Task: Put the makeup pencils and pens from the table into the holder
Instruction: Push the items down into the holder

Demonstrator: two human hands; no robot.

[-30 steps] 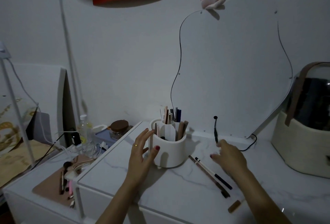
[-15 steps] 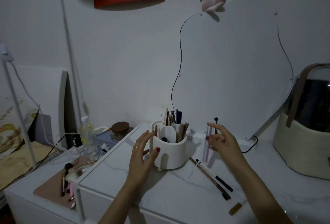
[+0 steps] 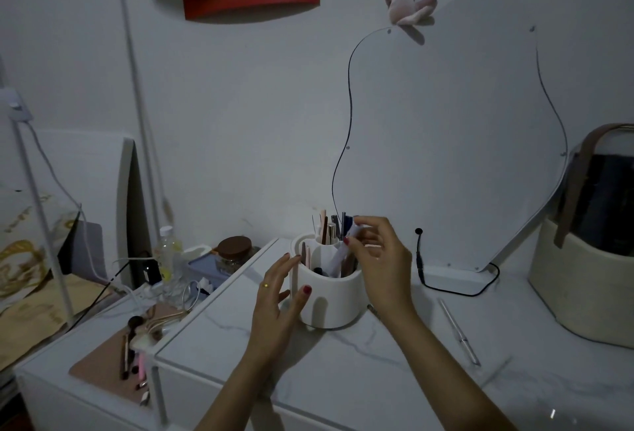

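A white round holder (image 3: 329, 296) stands on the marble table (image 3: 343, 369), with several pencils and pens upright in it. My left hand (image 3: 278, 296) rests against the holder's left side, fingers spread. My right hand (image 3: 380, 259) is over the holder's right rim, fingers pinched on a pale lilac makeup pen (image 3: 341, 254) whose lower end sits inside the holder. A thin silver pen (image 3: 458, 331) lies on the table to the right. Just behind my right wrist the end of another pencil (image 3: 372, 310) peeks out, mostly hidden.
A wavy mirror (image 3: 456, 142) leans at the back with a black cable (image 3: 446, 288) at its base. A cream bag (image 3: 583, 279) stands at far right. On the lower left shelf lie brushes on a pink mat (image 3: 113, 358), a bottle (image 3: 168, 255) and a jar (image 3: 235, 254).
My right hand picked the lilac pen up from the table, carried it left and lowered its tip into the holder. The left hand stayed at the holder's side.
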